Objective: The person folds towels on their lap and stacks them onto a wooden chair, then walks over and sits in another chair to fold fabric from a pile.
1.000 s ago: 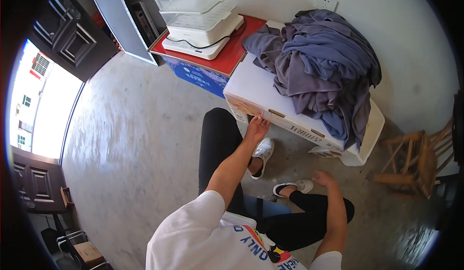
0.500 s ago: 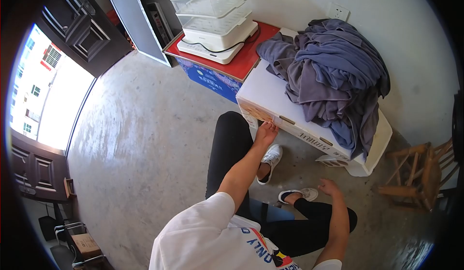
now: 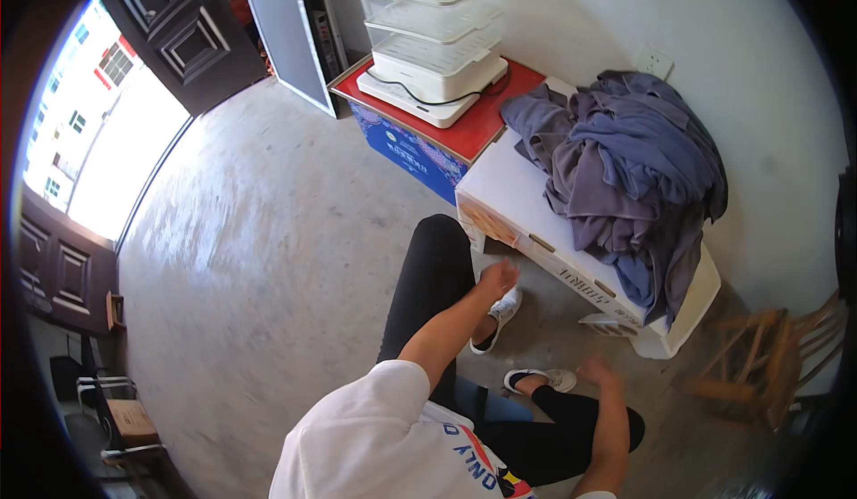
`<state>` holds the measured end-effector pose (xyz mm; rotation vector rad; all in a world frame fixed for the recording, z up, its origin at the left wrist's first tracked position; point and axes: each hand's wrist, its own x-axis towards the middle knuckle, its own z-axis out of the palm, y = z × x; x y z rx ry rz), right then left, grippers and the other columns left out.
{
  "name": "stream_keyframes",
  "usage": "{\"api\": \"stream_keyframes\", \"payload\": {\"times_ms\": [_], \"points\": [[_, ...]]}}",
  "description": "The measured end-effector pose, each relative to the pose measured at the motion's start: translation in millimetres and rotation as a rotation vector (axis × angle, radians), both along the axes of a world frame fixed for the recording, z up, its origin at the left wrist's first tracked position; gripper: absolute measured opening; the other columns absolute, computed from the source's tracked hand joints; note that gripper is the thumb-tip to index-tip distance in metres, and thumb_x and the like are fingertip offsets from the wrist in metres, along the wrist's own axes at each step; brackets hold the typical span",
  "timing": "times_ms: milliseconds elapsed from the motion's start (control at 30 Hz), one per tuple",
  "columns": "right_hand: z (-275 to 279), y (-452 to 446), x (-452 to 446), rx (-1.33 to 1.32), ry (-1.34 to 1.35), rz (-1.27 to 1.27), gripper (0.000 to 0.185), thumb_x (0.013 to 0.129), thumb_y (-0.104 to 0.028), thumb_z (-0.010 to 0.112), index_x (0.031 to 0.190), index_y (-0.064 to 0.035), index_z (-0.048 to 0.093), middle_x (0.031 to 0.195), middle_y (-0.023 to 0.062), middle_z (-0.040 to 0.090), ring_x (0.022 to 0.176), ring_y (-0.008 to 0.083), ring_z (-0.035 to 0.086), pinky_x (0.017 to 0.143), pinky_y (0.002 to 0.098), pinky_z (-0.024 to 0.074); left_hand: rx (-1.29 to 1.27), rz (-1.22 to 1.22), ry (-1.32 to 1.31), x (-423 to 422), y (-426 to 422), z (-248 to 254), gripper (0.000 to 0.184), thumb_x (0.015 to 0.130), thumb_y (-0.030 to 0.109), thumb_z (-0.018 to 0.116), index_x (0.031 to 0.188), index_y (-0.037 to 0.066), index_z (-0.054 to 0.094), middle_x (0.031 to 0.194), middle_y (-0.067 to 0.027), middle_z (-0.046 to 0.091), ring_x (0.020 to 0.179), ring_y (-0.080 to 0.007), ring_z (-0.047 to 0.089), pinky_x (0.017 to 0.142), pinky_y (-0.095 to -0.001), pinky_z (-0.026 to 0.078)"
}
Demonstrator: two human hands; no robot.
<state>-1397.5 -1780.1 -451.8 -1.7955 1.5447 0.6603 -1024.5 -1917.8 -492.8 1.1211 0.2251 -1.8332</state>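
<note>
My left hand (image 3: pixel 500 278) hangs in the air just in front of the white cardboard box (image 3: pixel 522 178), apart from its near side. Its fingers are loosely bent and nothing shows in them. Lower right, above the floor near my shoe, is my right hand (image 3: pixel 600 372); it is blurred, with fingers loosely out and no object visible. On the box top lies a heaped pile of grey-blue and grey-brown cloths (image 3: pixel 625 169), which neither hand touches. Printed lettering runs along the box's near side.
Left of the box, a blue carton (image 3: pixel 406 155) with a red top carries a white appliance with stacked clear tiers (image 3: pixel 437 53). A wooden chair (image 3: pixel 759 365) stands at the right. Far left are an open dark door (image 3: pixel 192 44) and a metal-framed chair holding a small carton (image 3: pixel 132 420).
My left hand has come away from the box's near edge, back toward me. My right hand has shifted slightly down and left in view. The camera view has shifted; the cloths lie as before.
</note>
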Motion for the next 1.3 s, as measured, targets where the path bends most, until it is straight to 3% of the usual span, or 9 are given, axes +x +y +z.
{"api": "stream_keyframes", "payload": {"times_ms": [67, 133, 267, 433, 600, 900, 1100, 1200, 1300], "points": [[-49.1, 14.1, -24.3, 0.117, 0.093, 0.198, 0.046, 0.087, -0.042, 0.055, 0.115, -0.0071, 0.062, 0.117, 0.0178, 0.061, 0.11, 0.0338, 0.057, 0.095, 0.0417, 0.0441, 0.101, -0.098, -0.177, -6.8, 15.4, 1.3, 0.02, 0.088, 0.021, 0.06, 0.102, 0.007, 0.057, 0.09, -0.0113, 0.065, 0.082, -0.0216, 0.065, 0.069, -0.0351, 0.05], [9.0, 19.2, 5.8, 0.449, 0.254, 0.04, 0.055, 0.088, -0.051, 0.052, 0.121, -0.0073, 0.06, 0.125, 0.0178, 0.057, 0.117, 0.0334, 0.053, 0.1, 0.0425, 0.0401, 0.147, -0.17, -0.325, -10.0, 24.2, -2.0, 0.016, 0.086, 0.016, 0.058, 0.099, 0.005, 0.059, 0.087, -0.0124, 0.065, 0.073, -0.0221, 0.066, 0.06, -0.034, 0.05], [2.8, 52.8, -22.3, 0.327, 0.252, -0.131, 0.074, 0.087, -0.064, 0.042, 0.123, -0.002, 0.058, 0.134, 0.0201, 0.05, 0.128, 0.0335, 0.044, 0.107, 0.0414, 0.0324, 0.157, -0.287, -0.548, -18.9, 16.2, -60.4, 0.009, 0.085, 0.01, 0.054, 0.087, 0.004, 0.061, 0.073, -0.011, 0.064, 0.056, -0.0218, 0.064, 0.046, -0.0334, 0.045], [76.7, 56.9, 21.2, 0.37, 0.409, -0.256, 0.081, 0.087, -0.068, 0.034, 0.124, -0.0001, 0.057, 0.135, 0.0219, 0.048, 0.13, 0.0355, 0.041, 0.109, 0.0407, 0.03, -0.016, -0.566, -0.71, -55.6, 25.1, -30.9, 0.016, 0.081, 0.011, 0.055, 0.07, 0.006, 0.065, 0.07, -0.0097, 0.066, 0.056, -0.0227, 0.064, 0.045, -0.0355, 0.045], [98.5, 38.3, 68.2, 0.345, 0.527, -0.114, 0.081, 0.086, -0.069, 0.033, 0.124, -0.0012, 0.057, 0.131, 0.0214, 0.051, 0.127, 0.0351, 0.045, 0.107, 0.0404, 0.0325, -0.157, -0.554, -0.948, -113.6, 28.1, -19.5, 0.018, 0.08, 0.014, 0.054, 0.078, 0.003, 0.068, 0.085, -0.0171, 0.067, 0.076, -0.0331, 0.065, 0.066, -0.0424, 0.049], [157.3, -11.0, 150.4, 0.284, 0.632, 0.164, 0.064, 0.083, -0.058, 0.053, 0.12, -0.0068, 0.06, 0.123, 0.0171, 0.059, 0.115, 0.0308, 0.056, 0.095, 0.0446, 0.0443, -0.211, -0.708, -1.025, -147.2, 23.1, -12.7, 0.021, 0.078, 0.017, 0.056, 0.084, 0.001, 0.068, 0.087, -0.0228, 0.067, 0.084, -0.0397, 0.065, 0.074, -0.0466, 0.051], [258.1, -28.3, 156.6, -0.303, 0.17, -0.186, 0.036, 0.082, -0.032, 0.064, 0.105, -0.0053, 0.063, 0.11, 0.0194, 0.062, 0.102, 0.0355, 0.059, 0.082, 0.0474, 0.0468, -0.092, -0.638, -0.853, -100.1, 35.6, 22.4, 0.026, 0.082, 0.023, 0.06, 0.096, 0.002, 0.067, 0.102, -0.022, 0.066, 0.097, -0.0401, 0.063, 0.078, -0.0465, 0.05], [240.6, -11.5, 110.0, -0.726, 0.156, 0.01, 0.026, 0.079, -0.025, 0.066, 0.097, -0.006, 0.065, 0.103, 0.0155, 0.064, 0.099, 0.0343, 0.058, 0.082, 0.0435, 0.0465, -0.141, -0.752, -0.971, -133.3, 37.3, -25.3, 0.026, 0.083, 0.023, 0.059, 0.095, 0.002, 0.068, 0.1, -0.0197, 0.067, 0.093, -0.036, 0.065, 0.076, -0.0444, 0.051], [221.6, -13.1, 94.9, -0.907, 0.028, -0.044, 0.023, 0.077, -0.021, 0.065, 0.095, -0.0063, 0.067, 0.093, 0.014, 0.065, 0.092, 0.0337, 0.059, 0.082, 0.0442, 0.0466, -0.408, -0.649, -0.76, -121.8, 33.5, 9.2, 0.021, 0.082, 0.017, 0.058, 0.093, 0.001, 0.066, 0.089, -0.0184, 0.066, 0.082, -0.0359, 0.065, 0.069, -0.0438, 0.05]]}}
